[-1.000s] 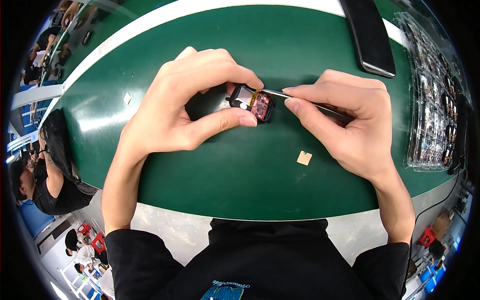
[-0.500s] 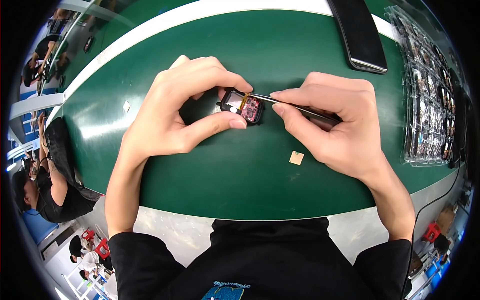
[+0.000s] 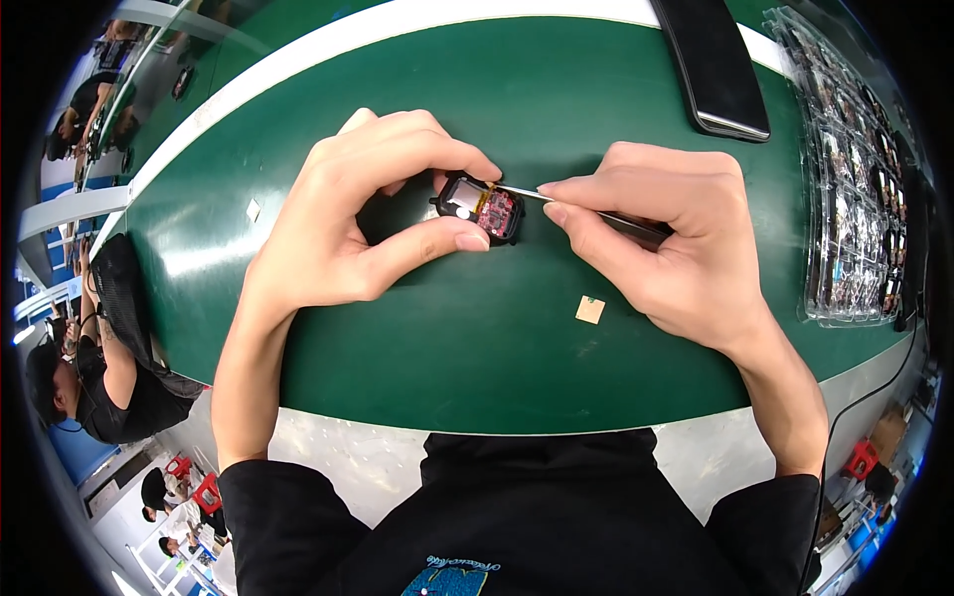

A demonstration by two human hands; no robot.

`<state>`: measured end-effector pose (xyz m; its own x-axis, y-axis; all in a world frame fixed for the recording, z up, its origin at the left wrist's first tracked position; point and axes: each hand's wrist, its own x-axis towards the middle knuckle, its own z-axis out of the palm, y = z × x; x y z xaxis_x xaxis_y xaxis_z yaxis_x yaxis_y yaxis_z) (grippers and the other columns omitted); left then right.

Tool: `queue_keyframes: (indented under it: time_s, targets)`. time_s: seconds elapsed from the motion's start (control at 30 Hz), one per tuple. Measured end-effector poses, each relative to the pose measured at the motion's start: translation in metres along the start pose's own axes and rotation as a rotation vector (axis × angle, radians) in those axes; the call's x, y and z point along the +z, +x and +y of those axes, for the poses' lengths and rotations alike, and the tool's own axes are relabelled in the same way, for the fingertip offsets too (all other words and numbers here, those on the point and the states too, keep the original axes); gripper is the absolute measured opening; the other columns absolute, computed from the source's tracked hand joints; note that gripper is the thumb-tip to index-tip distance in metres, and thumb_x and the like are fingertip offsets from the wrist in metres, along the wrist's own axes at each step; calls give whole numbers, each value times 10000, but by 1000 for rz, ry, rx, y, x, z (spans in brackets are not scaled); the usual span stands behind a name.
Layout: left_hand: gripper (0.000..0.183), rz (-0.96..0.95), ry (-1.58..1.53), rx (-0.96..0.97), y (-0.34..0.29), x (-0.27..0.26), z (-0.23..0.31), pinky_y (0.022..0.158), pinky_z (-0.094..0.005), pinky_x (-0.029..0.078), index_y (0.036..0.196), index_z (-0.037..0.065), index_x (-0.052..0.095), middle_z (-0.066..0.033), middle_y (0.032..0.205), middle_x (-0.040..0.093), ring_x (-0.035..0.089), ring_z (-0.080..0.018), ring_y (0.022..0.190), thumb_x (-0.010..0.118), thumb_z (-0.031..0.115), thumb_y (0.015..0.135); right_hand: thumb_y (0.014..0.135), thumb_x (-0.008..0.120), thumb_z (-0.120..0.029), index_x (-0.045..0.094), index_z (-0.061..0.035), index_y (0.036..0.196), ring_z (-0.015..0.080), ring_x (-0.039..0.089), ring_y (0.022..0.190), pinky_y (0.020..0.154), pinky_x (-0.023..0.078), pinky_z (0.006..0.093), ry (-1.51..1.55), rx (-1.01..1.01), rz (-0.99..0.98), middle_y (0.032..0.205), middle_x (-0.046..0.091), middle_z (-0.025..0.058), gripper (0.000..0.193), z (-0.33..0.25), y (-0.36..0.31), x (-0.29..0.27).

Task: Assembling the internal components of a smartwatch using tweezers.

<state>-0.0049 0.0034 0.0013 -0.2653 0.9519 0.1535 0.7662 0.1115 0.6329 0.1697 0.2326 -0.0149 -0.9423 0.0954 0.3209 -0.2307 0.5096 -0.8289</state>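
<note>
Between the thumb and forefinger of my left hand [image 3: 373,214] sits a small black electronic device housing [image 3: 484,208], open on top. Inside it a silvery rectangular part lies beside a red circuit board, with a yellowish strip between them. My right hand [image 3: 666,228] pinches slim metal tweezers [image 3: 527,192]; their tip meets the upper edge of the housing by my left forefinger. Whether the tip grips anything is too small to tell. A small beige square piece [image 3: 589,310] lies on the green table below my right hand.
A white diamond-shaped piece [image 3: 253,211] lies on the green table [image 3: 497,368] to the left. A black slab-like object [image 3: 717,79] rests at the far right, near clear plastic trays [image 3: 850,189] of parts. A person in black [image 3: 114,372] sits at the left.
Both hands keep nearly the same pose. The tweezers' tip has shifted very slightly at the housing's upper edge, and the yellowish strip shows less raised beside it.
</note>
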Motion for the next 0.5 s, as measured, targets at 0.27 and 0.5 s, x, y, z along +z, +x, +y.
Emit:
queue_keyframes:
  time_s: [0.27,0.5]
  targets:
    - [505,6,-28,-17,0,0,1,714,-337,362,1175,77,825,-37,976,771,513,-179,750,948,328,755,875,824,61,851,19,1026,82,525,550,505,336,279,9,49,-6,687,645,41,158,-8,0,0]
    - [516,-1,-61,-10,1,-1,-1,737,-337,354,1170,60,826,-39,962,755,477,-177,738,950,342,757,878,828,62,859,13,1033,96,537,565,517,345,285,-7,-2,14,686,646,45,165,-2,0,2]
